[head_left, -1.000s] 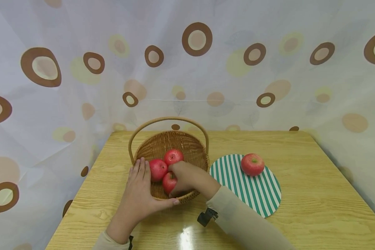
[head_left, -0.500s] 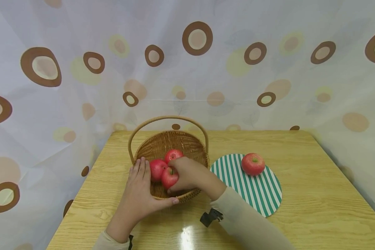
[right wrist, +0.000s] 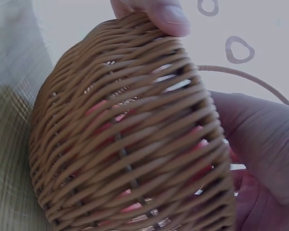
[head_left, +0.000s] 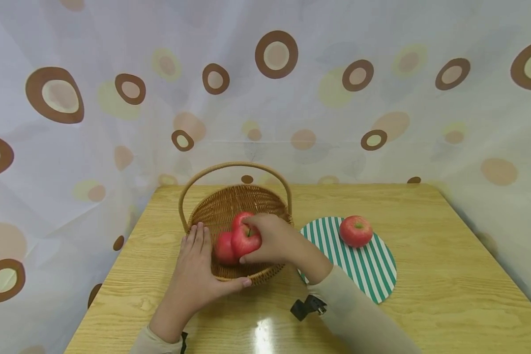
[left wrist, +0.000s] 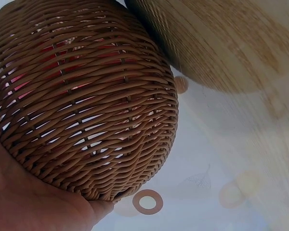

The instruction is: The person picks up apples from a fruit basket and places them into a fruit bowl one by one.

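Observation:
My right hand (head_left: 276,242) grips a red apple (head_left: 246,241) by its side inside the brown wicker basket (head_left: 219,199). Two more red apples are in the basket: one at the left (head_left: 223,250), one behind (head_left: 241,219), both partly covered by the gripped apple. My left hand (head_left: 196,278) rests against the basket's left and front rim, fingers straight and thumb stretched along the front edge. In the left wrist view its palm (left wrist: 33,202) lies by the woven wall (left wrist: 86,106). Through the weave, the right wrist view shows bits of red.
Right of the basket lies a round green-and-white striped mat (head_left: 358,270) with one red apple (head_left: 356,231) on it. The basket's tall arched handle (head_left: 234,164) stands up over it. The wooden table (head_left: 447,275) meets a patterned curtain (head_left: 309,98) behind.
My right hand has raised the gripped apple from the basket's front, moving it up and slightly right, over the other apples. The left hand stays on the rim.

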{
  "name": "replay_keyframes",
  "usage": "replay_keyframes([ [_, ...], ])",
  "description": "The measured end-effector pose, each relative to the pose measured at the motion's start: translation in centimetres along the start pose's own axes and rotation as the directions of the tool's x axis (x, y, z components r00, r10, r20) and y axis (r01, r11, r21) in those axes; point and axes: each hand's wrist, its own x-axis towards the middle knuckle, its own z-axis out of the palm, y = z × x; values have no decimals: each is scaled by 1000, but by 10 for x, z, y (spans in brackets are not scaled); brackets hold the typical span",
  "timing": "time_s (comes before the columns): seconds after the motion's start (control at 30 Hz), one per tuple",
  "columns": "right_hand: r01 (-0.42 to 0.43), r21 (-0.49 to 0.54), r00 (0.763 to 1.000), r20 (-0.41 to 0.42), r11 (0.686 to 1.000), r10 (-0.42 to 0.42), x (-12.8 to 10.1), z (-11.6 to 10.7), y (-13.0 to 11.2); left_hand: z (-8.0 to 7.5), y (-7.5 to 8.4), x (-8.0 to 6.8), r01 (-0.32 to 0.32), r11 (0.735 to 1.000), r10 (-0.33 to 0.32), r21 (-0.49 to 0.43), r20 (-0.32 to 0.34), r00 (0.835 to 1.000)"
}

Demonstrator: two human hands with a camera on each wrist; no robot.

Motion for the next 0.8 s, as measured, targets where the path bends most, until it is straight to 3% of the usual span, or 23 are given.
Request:
replay_keyframes([
  [0.23,-41,119,995,-85,992,51,-7,-7,3,0,0,0,0,1000,0,0,-2,1000],
  [0.53,-20,192,975,-215,981,61,-16,-18,14,-1,1,0,0,1000,0,-1,5,1000],
  [0.8,-44,222,957,-272,974,105,-29,-28,22,-2,0,0,-1,1000,1,4,-1,1000],
])
